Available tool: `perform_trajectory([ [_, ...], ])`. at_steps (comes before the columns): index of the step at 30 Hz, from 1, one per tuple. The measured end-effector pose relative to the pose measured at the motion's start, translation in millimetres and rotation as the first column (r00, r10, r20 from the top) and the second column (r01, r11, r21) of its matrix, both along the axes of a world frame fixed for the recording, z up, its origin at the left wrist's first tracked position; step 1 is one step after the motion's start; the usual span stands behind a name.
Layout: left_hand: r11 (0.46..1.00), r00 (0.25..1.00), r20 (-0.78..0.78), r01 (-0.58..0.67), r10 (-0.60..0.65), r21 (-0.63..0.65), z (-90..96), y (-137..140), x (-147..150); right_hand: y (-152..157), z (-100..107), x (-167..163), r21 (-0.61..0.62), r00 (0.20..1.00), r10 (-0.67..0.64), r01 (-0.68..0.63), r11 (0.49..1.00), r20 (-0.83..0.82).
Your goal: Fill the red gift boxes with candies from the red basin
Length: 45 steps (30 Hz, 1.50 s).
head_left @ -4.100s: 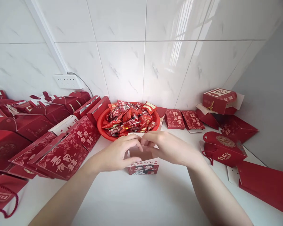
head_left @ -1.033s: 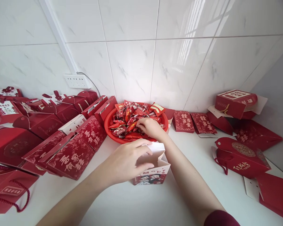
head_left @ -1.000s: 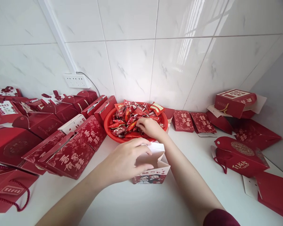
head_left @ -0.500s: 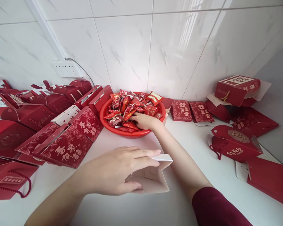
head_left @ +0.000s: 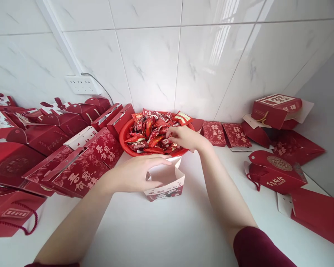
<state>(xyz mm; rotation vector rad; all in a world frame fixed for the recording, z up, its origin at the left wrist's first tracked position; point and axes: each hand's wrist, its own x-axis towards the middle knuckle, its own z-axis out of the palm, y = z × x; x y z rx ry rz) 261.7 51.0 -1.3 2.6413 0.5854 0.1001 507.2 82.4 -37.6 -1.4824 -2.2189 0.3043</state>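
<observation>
While the left side just holds stock — a corded box [head_left: 16,213] nearest the camera, closed red boxes [head_left: 44,138] behind, floral boxes [head_left: 85,165] leaning side by side, all on the tabletop [head_left: 156,237] — the change is in the middle.

Left grip [head_left: 135,173] has the open box [head_left: 169,191]: fingers along the back rim, thumb over the near-left edge. Hold looks light. Half a second ago the box was tipped toward the camera; now it looks set upright on the tabletop, mouth up, closer to the bowl. Visible inside is bare pale board; bottom is hidden.

Just behind it, the red bowl [head_left: 123,138] carries a heap of wrapped candies [head_left: 149,126]. Right grip [head_left: 187,137] has pulled up from the heap and sits over the bowl's right side, fingers bent close together. One packet [head_left: 166,142] is right at the fingertips — can't tell if it's pinched or just lying there.

My read: with the mouth up and near the bowl, travel between the two is short.

Further right, unchanged: floral packs [head_left: 213,133] by the wall, a stacked box [head_left: 277,108], a plain red carton [head_left: 320,213].
</observation>
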Motion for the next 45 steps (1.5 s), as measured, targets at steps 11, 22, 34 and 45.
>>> perform_trajectory([
  [11,0.988,0.999,0.031,-0.014,0.019,-0.151,-8.8,7.4,3.8,-44.5,32.7,29.4,-0.111,0.896,0.058,-0.118,0.987,-0.44],
  [22,0.986,0.999,0.03,-0.031,0.036,-0.163,-9.3,8.2,3.4,-81.5,58.5,-0.6,-0.013,0.896,0.311,-0.332,0.943,-0.317],
  [34,0.976,0.987,0.062,0.158,-0.15,-0.153,-17.2,10.4,4.2,-39.9,29.0,-7.7,-0.124,0.998,0.04,-0.045,0.991,-0.037],
  [45,0.995,0.967,0.254,-0.002,-0.022,0.097,-8.7,18.7,0.2,-14.0,12.3,-14.9,-0.371,0.98,0.171,-0.122,0.921,0.101],
])
